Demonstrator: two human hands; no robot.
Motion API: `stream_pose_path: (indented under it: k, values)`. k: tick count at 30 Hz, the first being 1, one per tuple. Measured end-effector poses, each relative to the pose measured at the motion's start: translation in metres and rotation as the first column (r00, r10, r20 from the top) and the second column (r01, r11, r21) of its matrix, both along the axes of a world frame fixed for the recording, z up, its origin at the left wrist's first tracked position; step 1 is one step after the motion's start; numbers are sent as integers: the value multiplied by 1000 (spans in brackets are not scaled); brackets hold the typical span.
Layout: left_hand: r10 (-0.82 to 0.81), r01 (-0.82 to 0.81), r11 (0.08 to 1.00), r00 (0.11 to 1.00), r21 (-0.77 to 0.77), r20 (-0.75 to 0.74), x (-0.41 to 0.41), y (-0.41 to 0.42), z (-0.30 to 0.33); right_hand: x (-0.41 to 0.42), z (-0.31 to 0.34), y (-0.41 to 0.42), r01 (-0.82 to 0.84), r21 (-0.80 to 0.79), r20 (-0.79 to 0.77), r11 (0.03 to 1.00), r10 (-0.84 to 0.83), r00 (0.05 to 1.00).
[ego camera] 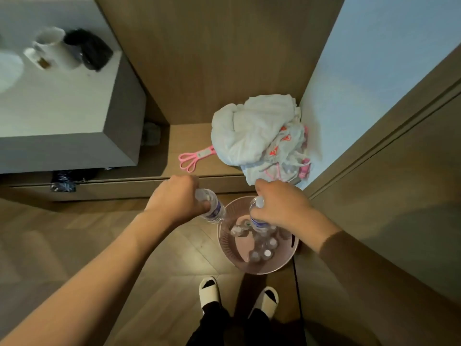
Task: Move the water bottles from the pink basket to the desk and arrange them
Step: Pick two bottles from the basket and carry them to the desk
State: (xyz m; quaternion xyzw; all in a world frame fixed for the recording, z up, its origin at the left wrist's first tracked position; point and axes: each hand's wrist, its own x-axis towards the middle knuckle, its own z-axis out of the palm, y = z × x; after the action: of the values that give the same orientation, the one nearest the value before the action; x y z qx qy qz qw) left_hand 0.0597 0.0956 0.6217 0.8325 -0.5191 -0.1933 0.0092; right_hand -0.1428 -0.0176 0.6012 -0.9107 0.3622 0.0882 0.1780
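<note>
Gripping one bottle apiece, both hands hang over the basket on the floor. The left hand has its fingers curled round the upper part of a bottle, cap end hidden under the palm, labelled body slanting down and out past the fingers, already just outside the basket's near rim. The right hand pinches a second bottle at the neck and shoulder, so the body hangs straight below the grip, low end level with the caps of the others and not yet clear of them.

More bottles stand upright in the basket beneath the right hand, caps up, crowded together. The desk lies well off beyond the left hand and higher, with a mug and a dark bag at its far end.

The bottles look small, clear and full, so each should be modest in weight but bottom-heavy when held from the top, likely to swing below the fingers. Thin plastic walls probably dent under a hard squeeze, and the smooth label band may slide. The neck just under the cap looks like the stiffest place to hold; a wrap round the shoulder would steady the swing. The slanted left bottle probably wants righting before it is stood down, or it may tip.

A heap of cloth and pink scissors lie beyond both hands.
</note>
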Motion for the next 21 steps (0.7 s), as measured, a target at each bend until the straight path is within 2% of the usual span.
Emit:
stream_pose_path:
  k: [5,15,21]
  values:
    - [169,-179,978,981,-107,-90,31,37,7,41,15,13,-76,-13,7,997,76,997]
    - [408,-430,878,902,-209,-140,129,136,29,185,28,70,-270,73,-1,960,271,963]
    - [546,-555,792,830,-254,-112,179,189,28,267,43,112,-414,107,-3,904,417,909]
